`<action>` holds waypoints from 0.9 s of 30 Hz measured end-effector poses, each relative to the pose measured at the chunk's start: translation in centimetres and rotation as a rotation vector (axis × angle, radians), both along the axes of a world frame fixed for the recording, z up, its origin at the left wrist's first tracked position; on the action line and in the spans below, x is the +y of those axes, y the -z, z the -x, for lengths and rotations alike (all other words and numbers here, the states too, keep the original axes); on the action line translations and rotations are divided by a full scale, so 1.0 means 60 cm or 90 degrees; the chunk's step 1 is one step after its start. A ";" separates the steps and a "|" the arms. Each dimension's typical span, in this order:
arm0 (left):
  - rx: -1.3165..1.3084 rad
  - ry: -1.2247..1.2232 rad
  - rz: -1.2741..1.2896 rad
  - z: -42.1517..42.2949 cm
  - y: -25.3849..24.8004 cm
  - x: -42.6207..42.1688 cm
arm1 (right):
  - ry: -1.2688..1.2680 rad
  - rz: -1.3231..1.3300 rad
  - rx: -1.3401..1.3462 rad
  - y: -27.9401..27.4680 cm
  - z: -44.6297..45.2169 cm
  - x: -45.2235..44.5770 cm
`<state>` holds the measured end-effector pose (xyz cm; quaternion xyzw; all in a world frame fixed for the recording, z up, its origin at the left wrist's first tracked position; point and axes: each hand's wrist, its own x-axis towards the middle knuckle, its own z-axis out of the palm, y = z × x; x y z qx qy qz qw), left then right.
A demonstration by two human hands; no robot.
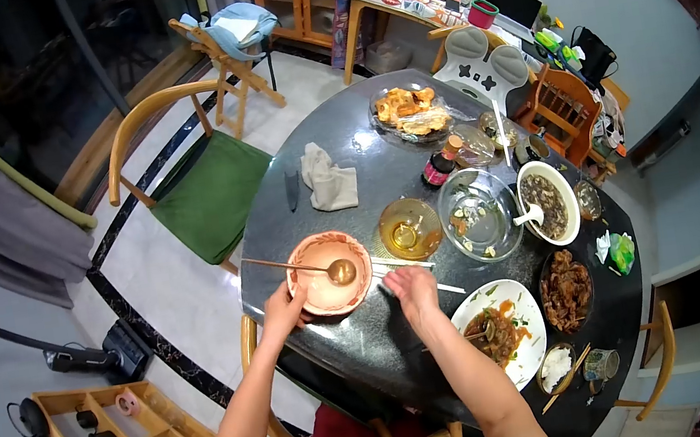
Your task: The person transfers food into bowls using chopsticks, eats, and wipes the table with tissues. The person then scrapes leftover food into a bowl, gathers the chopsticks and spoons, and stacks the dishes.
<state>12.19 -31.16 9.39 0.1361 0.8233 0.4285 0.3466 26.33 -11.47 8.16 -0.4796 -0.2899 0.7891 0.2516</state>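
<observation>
My left hand (285, 309) grips the lower left rim of a pinkish bowl (320, 297), thumb at the edge. A bronze-coloured spoon (341, 272) rests in this bowl, its handle sticking out over the left rim. To the bowl's right, my right hand (414, 291) is low over the table, fingers stretched out and nothing visibly held. White chopsticks (451, 288) lie beside and partly under its fingers. Just beyond stands an amber glass bowl (409, 229) with a little liquid. A white plate (524, 305) of leftover food sits right of my right forearm.
On the dark table (361, 345) are a clear glass bowl (483, 238), a soup bowl (573, 226), a dish of brown meat (567, 292), a rice bowl (557, 366), a dark bottle (440, 164) and a cloth (329, 180). A green-seated chair (213, 194) stands left.
</observation>
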 end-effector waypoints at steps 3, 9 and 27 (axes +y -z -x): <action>-0.264 -0.124 -0.314 -0.018 0.029 -0.001 | 0.039 -0.020 0.054 0.023 0.004 0.044; -0.326 -0.092 -0.346 -0.026 0.027 -0.003 | 0.040 -0.045 0.008 0.022 0.014 0.067; 0.027 -0.181 -0.324 -0.036 0.042 0.049 | -0.385 -0.277 -0.119 -0.109 0.008 0.034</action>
